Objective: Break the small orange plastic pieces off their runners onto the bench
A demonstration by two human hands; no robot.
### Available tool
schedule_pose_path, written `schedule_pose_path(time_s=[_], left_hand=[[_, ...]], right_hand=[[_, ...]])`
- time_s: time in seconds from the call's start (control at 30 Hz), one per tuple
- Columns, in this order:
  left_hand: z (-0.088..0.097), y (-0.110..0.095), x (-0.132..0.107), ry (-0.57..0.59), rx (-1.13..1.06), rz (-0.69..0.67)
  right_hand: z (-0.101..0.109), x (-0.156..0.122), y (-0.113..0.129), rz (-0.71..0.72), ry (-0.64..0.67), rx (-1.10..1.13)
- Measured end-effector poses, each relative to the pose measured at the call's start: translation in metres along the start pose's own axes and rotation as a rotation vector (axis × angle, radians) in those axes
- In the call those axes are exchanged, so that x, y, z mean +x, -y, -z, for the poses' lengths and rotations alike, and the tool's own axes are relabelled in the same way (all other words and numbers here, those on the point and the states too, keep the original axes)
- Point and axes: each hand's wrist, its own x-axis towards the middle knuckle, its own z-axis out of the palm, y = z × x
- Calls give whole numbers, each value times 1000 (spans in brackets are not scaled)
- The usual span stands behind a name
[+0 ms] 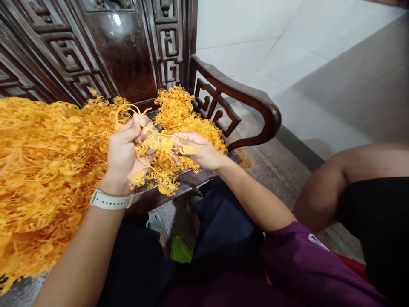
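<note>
My left hand (pixel 126 140), with a pale watch strap on the wrist, pinches the stem of a yellow plastic flower sprig (pixel 166 144) between thumb and fingers. The sprig branches out with several frilly heads, some hanging below my hands. From the right, my right hand (pixel 200 149) has its fingers on one of the branches; its fingertips are partly behind the yellow pieces. To the left lies a large heap of orange-yellow plastic sprigs (pixel 41 170). Behind my right hand a smaller pile of loose yellow pieces (pixel 179 111) rests on the bench seat.
A dark carved wooden bench (pixel 128 55) has a curved armrest (pixel 249 96) on the right. A few yellow bits (pixel 244 160) lie on the floor beyond it. Another person's bent leg (pixel 348 175) is close by on the right. A white wall (pixel 236 25) stands behind.
</note>
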Motion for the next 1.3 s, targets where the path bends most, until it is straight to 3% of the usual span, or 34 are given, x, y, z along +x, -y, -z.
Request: schedule_pose_path(time_s=[0.1, 0.17, 0.2, 0.23, 0.27, 0.33, 0.43, 0.53, 0.63, 0.73, 0.83, 0.93, 1.0, 1.1, 1.3], left_hand=[[15, -16, 4, -20, -38, -29], [40, -33, 14, -60, -146, -172], [54, -42, 19, -127, -224, -357], [69, -50, 24, -189, -205, -456], [82, -54, 29, -252, -105, -472], [98, -54, 34, -245, 57, -373], [93, -35, 31, -173, 204, -206], [73, -17, 24, -79, 335, -164], [61, -11, 20, 53, 403, -167], [58, -8, 18, 167, 403, -119], [57, -2, 19, 216, 368, -116], [54, 7, 24, 210, 343, -147], [54, 11, 27, 177, 352, -198], [57, 12, 29, 151, 429, -222], [57, 7, 22, 240, 423, -137]], right_hand=[[-8, -4, -4, 116, 18, -338], [-15, -12, -8, 163, 91, -601], [-19, -16, -10, 174, 147, -707], [-21, -20, -12, 176, 197, -780], [-22, -23, -13, 171, 231, -818], [-19, -25, -15, 145, 204, -818], [1, -16, -18, 124, -13, -800], [34, 0, -26, 83, -252, -856], [63, 12, -35, -2, -379, -995], [72, 16, -38, 40, -453, -1111], [54, 15, -31, 158, -382, -872], [21, 10, -21, 149, -151, -437], [3, 5, -17, 129, -77, -291], [-7, 2, -16, 117, -126, -272], [8, 9, -18, -16, -230, -152]])
